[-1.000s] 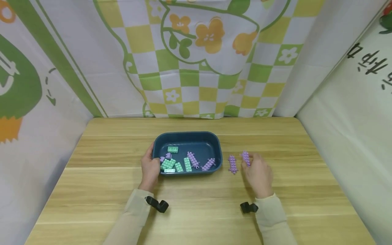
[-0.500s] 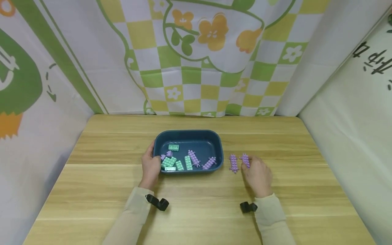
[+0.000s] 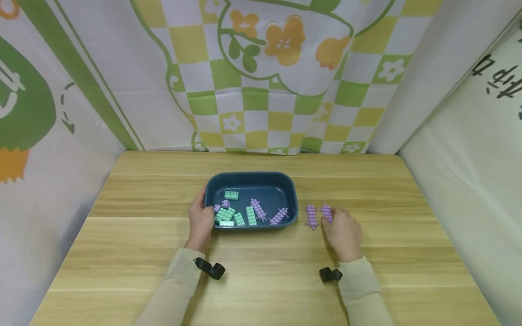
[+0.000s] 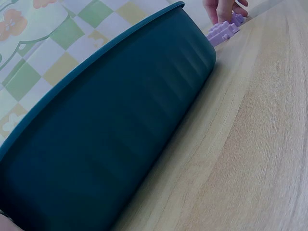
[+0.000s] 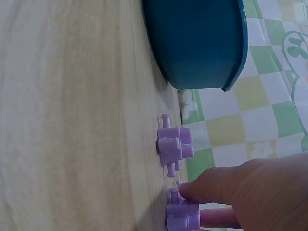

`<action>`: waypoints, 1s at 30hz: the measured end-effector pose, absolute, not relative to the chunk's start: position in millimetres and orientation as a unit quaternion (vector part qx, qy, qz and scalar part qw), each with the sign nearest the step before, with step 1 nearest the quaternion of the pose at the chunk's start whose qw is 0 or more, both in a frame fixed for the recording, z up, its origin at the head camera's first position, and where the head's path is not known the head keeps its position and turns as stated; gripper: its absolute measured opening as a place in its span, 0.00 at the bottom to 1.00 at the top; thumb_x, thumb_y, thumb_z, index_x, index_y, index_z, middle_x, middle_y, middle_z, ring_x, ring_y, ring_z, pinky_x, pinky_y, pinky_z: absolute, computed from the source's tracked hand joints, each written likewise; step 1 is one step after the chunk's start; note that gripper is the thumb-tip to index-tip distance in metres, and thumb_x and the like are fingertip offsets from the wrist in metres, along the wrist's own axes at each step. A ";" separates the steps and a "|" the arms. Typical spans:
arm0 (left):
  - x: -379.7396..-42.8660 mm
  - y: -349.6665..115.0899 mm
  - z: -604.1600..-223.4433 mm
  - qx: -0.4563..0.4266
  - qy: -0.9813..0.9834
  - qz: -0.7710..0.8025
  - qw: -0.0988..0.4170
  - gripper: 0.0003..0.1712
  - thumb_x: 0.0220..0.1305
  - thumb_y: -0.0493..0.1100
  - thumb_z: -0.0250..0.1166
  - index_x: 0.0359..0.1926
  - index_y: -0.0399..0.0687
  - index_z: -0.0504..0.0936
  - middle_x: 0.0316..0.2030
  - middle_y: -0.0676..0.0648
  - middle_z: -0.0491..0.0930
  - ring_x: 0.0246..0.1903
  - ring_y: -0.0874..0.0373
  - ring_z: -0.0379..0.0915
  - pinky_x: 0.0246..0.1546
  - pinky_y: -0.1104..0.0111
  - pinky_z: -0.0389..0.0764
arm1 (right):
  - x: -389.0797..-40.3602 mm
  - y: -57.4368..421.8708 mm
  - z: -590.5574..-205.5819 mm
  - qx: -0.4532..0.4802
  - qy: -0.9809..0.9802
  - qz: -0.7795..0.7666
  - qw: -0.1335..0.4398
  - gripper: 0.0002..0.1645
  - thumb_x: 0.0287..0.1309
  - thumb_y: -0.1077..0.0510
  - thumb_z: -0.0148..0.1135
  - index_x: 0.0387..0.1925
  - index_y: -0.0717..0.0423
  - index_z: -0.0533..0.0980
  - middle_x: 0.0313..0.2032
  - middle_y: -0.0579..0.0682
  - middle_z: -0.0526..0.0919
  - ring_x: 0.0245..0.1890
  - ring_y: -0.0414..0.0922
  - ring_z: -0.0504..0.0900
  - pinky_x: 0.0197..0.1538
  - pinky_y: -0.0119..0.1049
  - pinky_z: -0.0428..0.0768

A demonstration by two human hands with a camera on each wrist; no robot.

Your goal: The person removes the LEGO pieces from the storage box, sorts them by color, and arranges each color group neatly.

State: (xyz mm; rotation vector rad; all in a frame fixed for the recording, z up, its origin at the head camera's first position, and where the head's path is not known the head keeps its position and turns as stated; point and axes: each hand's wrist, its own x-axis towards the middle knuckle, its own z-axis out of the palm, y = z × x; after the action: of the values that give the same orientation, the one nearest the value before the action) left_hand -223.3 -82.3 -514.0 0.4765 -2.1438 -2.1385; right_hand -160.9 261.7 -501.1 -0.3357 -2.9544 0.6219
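Sleeves of pale beige cloth (image 3: 163, 294) reach in from the near edge, each with a small black device (image 3: 212, 268) at the wrist, above a wooden table with light, streaky grain (image 3: 265, 276). From where I stand, the person's left hand (image 3: 201, 224) grips the left end of a dark teal, round-cornered rectangular tray (image 3: 269, 194), thumb over the rim and fingers along the outside. Across from it, the right hand (image 3: 344, 235) holds a lavender plastic studded piece with side pegs (image 3: 326, 213) between thumb and fingers, low at the tabletop; whether it touches the wood I cannot tell. Just beside it, between that hand and the tray, a second lavender pegged piece (image 3: 311, 216) lies on the table, studs up, apart from both.

Inside the tray, mint-green plastic bricks gather mostly toward the near left: a clear cluster (image 3: 225, 214), a short one (image 3: 239, 219) and a longer one (image 3: 250, 216). Two small purple blocks (image 3: 226, 203) sit by the left wall. Two more lavender pegged pieces (image 3: 279, 216) lie slantwise to the right. Farther back in the tray is a lone mint-green brick (image 3: 231, 195).

Past the table's far edge hangs a green, yellow and white checked cloth with orange flowers (image 3: 244, 122).
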 end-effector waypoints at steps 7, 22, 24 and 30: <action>-224.2 -83.1 -514.2 0.153 -0.692 -0.704 0.038 0.44 0.51 0.20 0.45 0.71 0.46 0.63 0.70 0.48 0.62 0.69 0.56 0.54 0.69 0.66 0.57 | -159.4 258.7 -491.6 -0.109 -0.971 0.203 0.059 0.28 0.62 0.51 0.60 0.55 0.68 0.74 0.41 0.65 0.81 0.19 0.47 0.71 0.16 0.37 0.69; -225.5 -84.0 -516.2 0.148 -0.690 -0.707 0.039 0.45 0.49 0.19 0.45 0.71 0.46 0.64 0.69 0.48 0.63 0.69 0.56 0.54 0.69 0.66 0.57 | -190.0 164.1 -467.1 0.099 -0.947 0.217 0.216 0.18 0.54 0.58 0.69 0.44 0.65 0.80 0.29 0.54 0.79 0.31 0.49 0.74 0.31 0.40 0.75; -225.1 -83.8 -515.5 0.147 -0.691 -0.707 0.039 0.45 0.50 0.19 0.45 0.71 0.46 0.64 0.69 0.48 0.63 0.69 0.57 0.54 0.69 0.66 0.57 | -193.4 152.4 -467.3 0.120 -0.953 0.214 0.177 0.19 0.54 0.57 0.69 0.46 0.64 0.80 0.31 0.54 0.79 0.32 0.49 0.74 0.33 0.40 0.75; -224.3 -83.9 -515.7 0.148 -0.689 -0.708 0.039 0.45 0.50 0.19 0.46 0.71 0.46 0.64 0.69 0.48 0.63 0.69 0.57 0.54 0.68 0.67 0.57 | -205.2 131.1 -470.0 0.125 -0.975 0.183 0.025 0.25 0.55 0.51 0.70 0.50 0.62 0.79 0.45 0.57 0.82 0.45 0.53 0.78 0.47 0.47 0.80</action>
State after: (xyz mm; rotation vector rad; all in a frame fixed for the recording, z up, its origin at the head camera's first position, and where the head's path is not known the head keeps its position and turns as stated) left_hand -224.3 -83.9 -515.7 0.4546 -2.1120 -2.1721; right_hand -205.2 131.1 -470.0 0.3876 -3.0145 0.5658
